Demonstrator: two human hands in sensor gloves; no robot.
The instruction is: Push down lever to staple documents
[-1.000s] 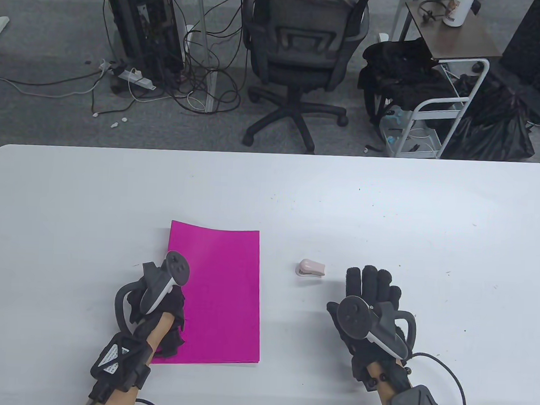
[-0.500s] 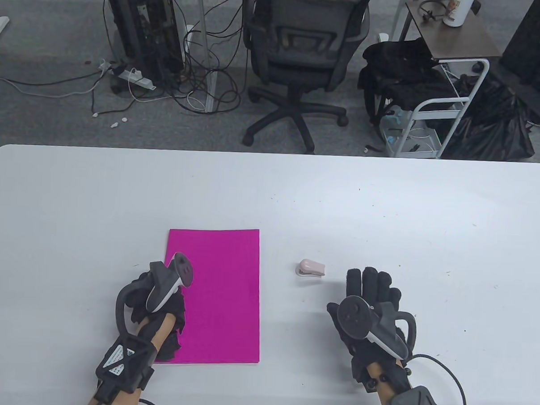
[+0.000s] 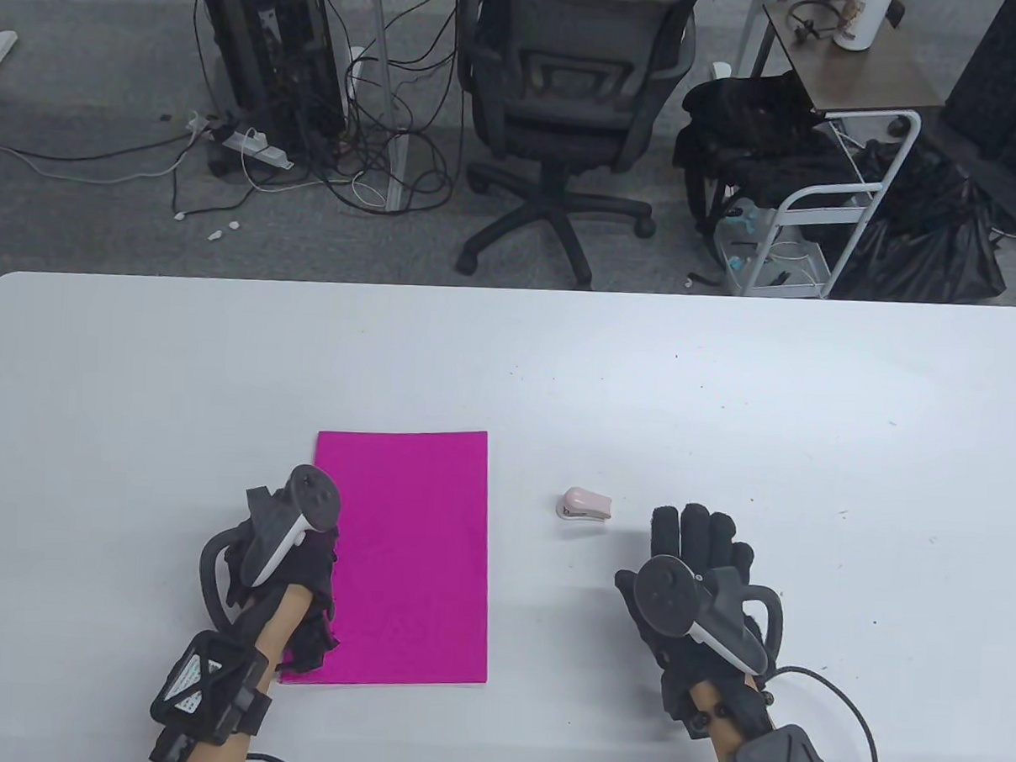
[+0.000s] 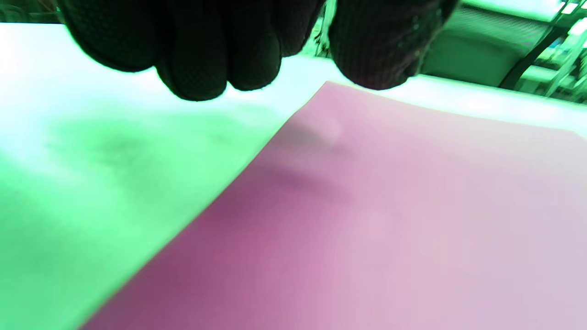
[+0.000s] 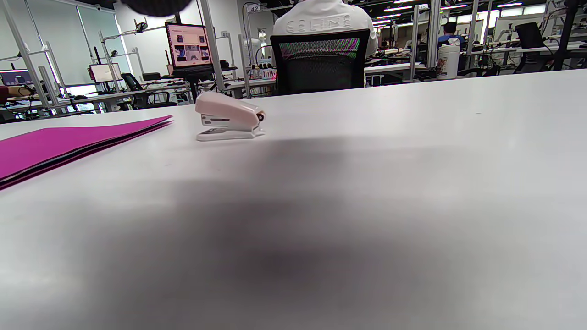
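A stack of magenta documents (image 3: pixel 416 562) lies flat on the white table (image 3: pixel 726 390), left of centre. A small pink stapler (image 3: pixel 585 504) stands to its right, apart from the sheets, with its lever up. My left hand (image 3: pixel 294 557) hovers over the stack's left edge. In the left wrist view its fingers (image 4: pixel 197 55) and thumb hang above the documents (image 4: pixel 390 220) and hold nothing. My right hand (image 3: pixel 702 558) rests flat on the table with its fingers stretched out, just right of and nearer than the stapler. The right wrist view shows the stapler (image 5: pixel 229 117) and documents (image 5: pixel 69 142).
An office chair (image 3: pixel 562 105) stands beyond the table's far edge, with a white cart (image 3: pixel 846 160) to its right and cables on the floor to its left. Bare table surface lies around the documents and stapler.
The far left corner of the documents, curled up a second ago, now lies flat. My left hand has moved a little to the left. The right hand and stapler have not moved.
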